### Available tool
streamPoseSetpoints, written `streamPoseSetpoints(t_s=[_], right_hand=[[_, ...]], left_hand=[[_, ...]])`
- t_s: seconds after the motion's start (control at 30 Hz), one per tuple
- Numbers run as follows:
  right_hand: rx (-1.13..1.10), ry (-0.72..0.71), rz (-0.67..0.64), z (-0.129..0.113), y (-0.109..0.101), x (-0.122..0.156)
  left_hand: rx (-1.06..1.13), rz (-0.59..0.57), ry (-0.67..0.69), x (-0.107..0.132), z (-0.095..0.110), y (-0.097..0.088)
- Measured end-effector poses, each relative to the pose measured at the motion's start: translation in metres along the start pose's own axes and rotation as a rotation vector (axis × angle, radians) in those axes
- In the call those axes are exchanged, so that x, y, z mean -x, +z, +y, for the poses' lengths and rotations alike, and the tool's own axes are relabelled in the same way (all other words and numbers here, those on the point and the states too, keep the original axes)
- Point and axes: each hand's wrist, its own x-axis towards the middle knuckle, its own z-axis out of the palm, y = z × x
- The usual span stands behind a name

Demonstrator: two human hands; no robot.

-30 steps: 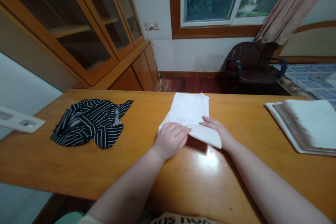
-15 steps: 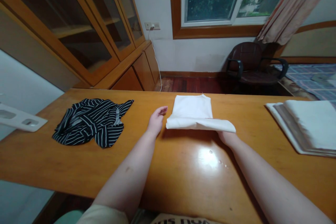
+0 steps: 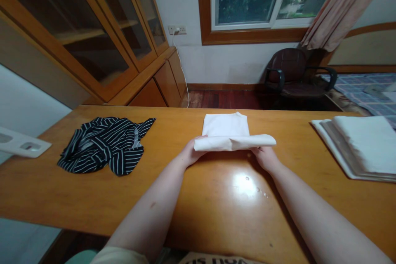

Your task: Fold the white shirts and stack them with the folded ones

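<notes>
A white folded cloth (image 3: 227,124) lies in the middle of the wooden table, its near part raised as a loose roll or flap that sticks out to the right. My left hand (image 3: 192,153) grips the left end of this raised part, with most of its fingers hidden behind and under the fabric. Under the right half, my right hand (image 3: 264,158) holds the lower edge, its fingertips covered by the cloth.
On the left of the table (image 3: 216,206) lies a crumpled black-and-white striped garment (image 3: 105,144). A stack of folded white and grey cloths (image 3: 365,144) sits on the right. A white plastic piece (image 3: 24,142) juts in at the left edge. Beyond stands a brown armchair (image 3: 289,72).
My left hand has moved right from beside the cloth and taken hold of its left end. The raised part is slightly higher at the right, where my right hand still holds it.
</notes>
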Motion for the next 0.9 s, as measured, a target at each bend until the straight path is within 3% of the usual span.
streamPoseSetpoints(t_s=[0.1, 0.23, 0.43, 0.57, 0.9], right_hand=[[0.014, 0.04, -0.029, -0.001, 0.0, 0.0], [0.072, 0.16, -0.05, -0.007, -0.002, -0.001], [0.055, 0.098, -0.11, -0.017, -0.001, 0.001], [0.144, 0.135, -0.028, -0.022, 0.002, 0.003], [0.43, 0.363, 0.048, -0.032, 0.009, -0.005]], left_hand=[[0.02, -0.029, 0.069, 0.003, 0.001, 0.003], [-0.056, 0.036, -0.04, -0.001, -0.009, 0.002], [-0.138, 0.08, -0.025, -0.005, -0.011, 0.002], [-0.169, 0.161, -0.029, -0.005, -0.012, 0.006], [-0.634, 0.26, -0.223, -0.002, 0.001, 0.02]])
